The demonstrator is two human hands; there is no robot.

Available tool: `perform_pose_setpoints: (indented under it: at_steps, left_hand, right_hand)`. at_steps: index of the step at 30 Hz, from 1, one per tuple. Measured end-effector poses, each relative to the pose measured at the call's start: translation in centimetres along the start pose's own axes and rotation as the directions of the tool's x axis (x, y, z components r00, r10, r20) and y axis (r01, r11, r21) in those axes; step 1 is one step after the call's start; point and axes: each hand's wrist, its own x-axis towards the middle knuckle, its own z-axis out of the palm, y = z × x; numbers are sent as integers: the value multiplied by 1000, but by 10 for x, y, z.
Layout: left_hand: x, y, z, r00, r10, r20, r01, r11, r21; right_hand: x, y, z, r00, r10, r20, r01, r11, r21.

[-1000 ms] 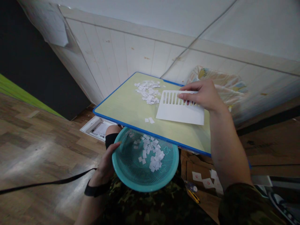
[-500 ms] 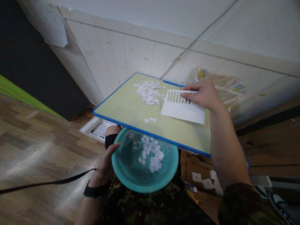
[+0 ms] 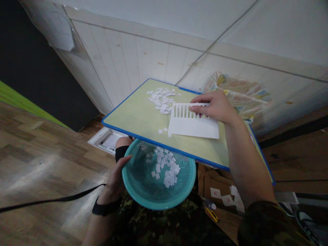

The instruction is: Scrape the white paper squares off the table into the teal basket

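My right hand is closed on the slotted upper part of a flat white sheet, which leans over the table. The sheet's left edge touches a few small white squares. Behind it lies a pile of white paper squares. My left hand grips the left rim of a turquoise plastic colander, thumb over the edge. More white squares lie inside the colander, under the near edge of the table.
The yellow-green tabletop has a blue rim and stands by a white panelled wall. A patterned cloth-lined basket sits behind it at right. Low on the right are cards and a yellow cutter.
My right hand has moved the white sheet left and slightly nearer, up to the small group of loose squares. The left hand and the colander have stayed almost still.
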Motion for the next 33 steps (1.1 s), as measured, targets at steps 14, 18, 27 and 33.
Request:
perform_pose_setpoints:
  at_steps: [14, 18, 27, 33]
  left_hand:
    - [3, -3, -5, 1000, 4, 20, -4, 1000, 5]
    - [3, -2, -5, 1000, -14, 20, 14, 1000, -6]
    - [1, 0, -1, 1000, -21, 4, 21, 1000, -3]
    - [0, -1, 1, 1000, -10, 14, 10, 1000, -15]
  right_hand:
    - [-4, -7, -6, 998, -32, 56, 27, 996, 83]
    - [-5, -8, -5, 1000, -13, 24, 10, 994, 110]
    - [-2, -12, 10, 990, -94, 105, 76, 982, 171]
    - [-3, -17, 13, 988, -95, 124, 70, 978, 197]
